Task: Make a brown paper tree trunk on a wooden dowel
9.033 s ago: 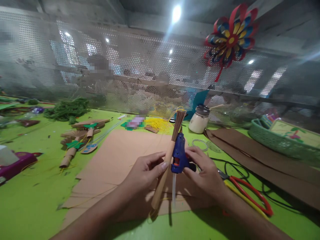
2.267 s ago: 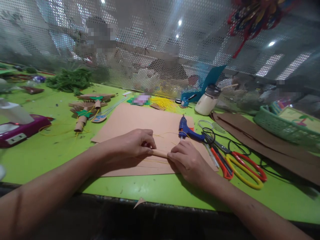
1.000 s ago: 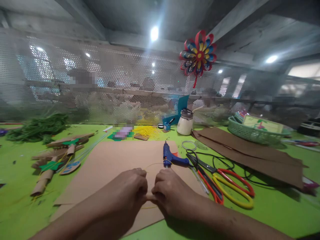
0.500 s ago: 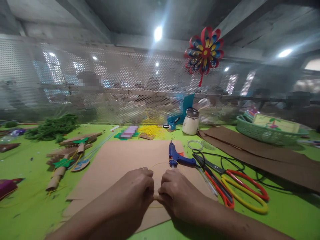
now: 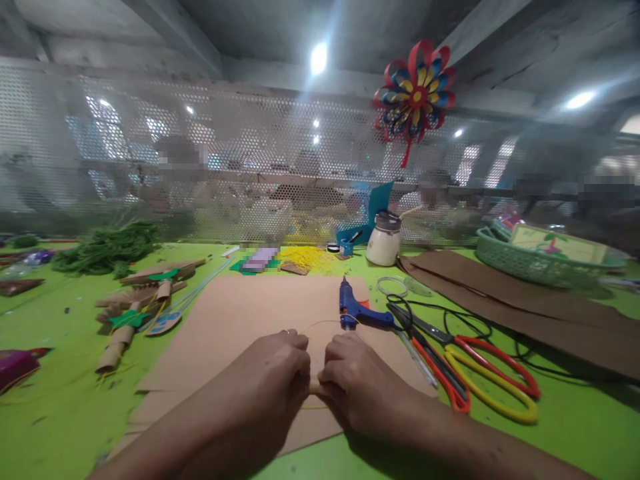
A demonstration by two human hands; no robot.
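Observation:
My left hand (image 5: pixel 275 377) and my right hand (image 5: pixel 357 383) rest close together on a tan cardboard sheet (image 5: pixel 250 313), both curled shut around a rolled tan paper tube (image 5: pixel 315 387) of which only a sliver shows between them. A thin yellow strand (image 5: pixel 320 325) loops just beyond my knuckles. A blue glue gun (image 5: pixel 357 312) lies on the sheet a little past my right hand.
Two pairs of scissors, red-handled (image 5: pixel 500 363) and yellow-handled (image 5: pixel 480 393), lie right of my hands with a black cord. Brown sheets (image 5: pixel 525 313), a green basket (image 5: pixel 540 267), a white jar (image 5: pixel 383 245), finished paper rolls (image 5: pixel 130 313), green strands (image 5: pixel 107 243) and a mesh screen (image 5: pixel 250 167) surround them.
Nine seconds ago I held the tube upright with the glue gun in my right hand. The gun now lies on the sheet and both hands press the tube down; lately only the view has shifted.

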